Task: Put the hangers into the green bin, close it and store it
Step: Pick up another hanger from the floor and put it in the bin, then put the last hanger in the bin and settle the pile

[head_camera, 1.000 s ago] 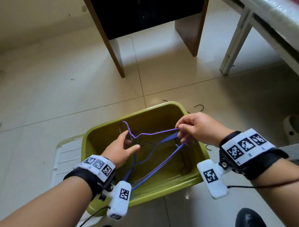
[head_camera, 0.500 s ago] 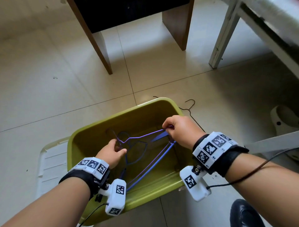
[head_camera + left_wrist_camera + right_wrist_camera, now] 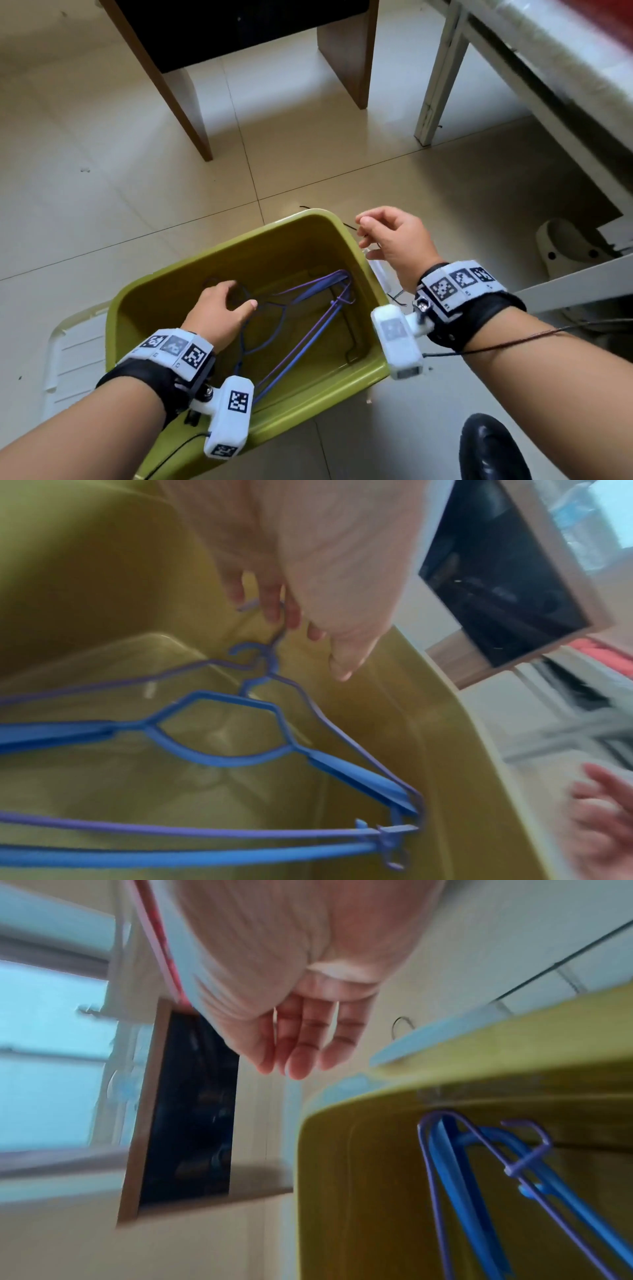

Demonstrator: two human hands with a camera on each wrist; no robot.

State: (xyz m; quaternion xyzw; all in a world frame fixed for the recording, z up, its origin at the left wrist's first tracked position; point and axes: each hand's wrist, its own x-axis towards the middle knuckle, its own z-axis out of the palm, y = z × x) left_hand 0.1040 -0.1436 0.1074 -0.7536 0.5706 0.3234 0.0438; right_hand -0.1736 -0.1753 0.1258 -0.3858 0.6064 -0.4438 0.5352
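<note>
The green bin [image 3: 191, 284] stands open on the tiled floor. Blue and purple hangers [image 3: 301, 329] lie inside it, their ends against the right wall. My left hand [image 3: 239, 296] is down in the bin at the hook end. In the left wrist view its fingers [image 3: 274, 610] pinch the purple hanger's hook, with the blue hanger [image 3: 219, 737] just below. My right hand [image 3: 364, 233] hovers above the bin's right rim, fingers loosely bent [image 3: 298, 1064] and holding nothing. A thin black wire hanger [image 3: 347, 224] lies on the floor behind the bin, partly hidden by that hand.
The white lid [image 3: 75, 349] lies flat on the floor, partly under the bin's left side. A wooden cabinet's legs [image 3: 191, 113] stand behind, and a white frame leg [image 3: 435, 85] at the right. A pale slipper [image 3: 568, 246] and a black shoe [image 3: 489, 448] lie right of the bin.
My right hand has let go of the hangers' ends and risen out of the bin to the right rim. The hangers have dropped deeper, and my left hand has gone down with the hooks.
</note>
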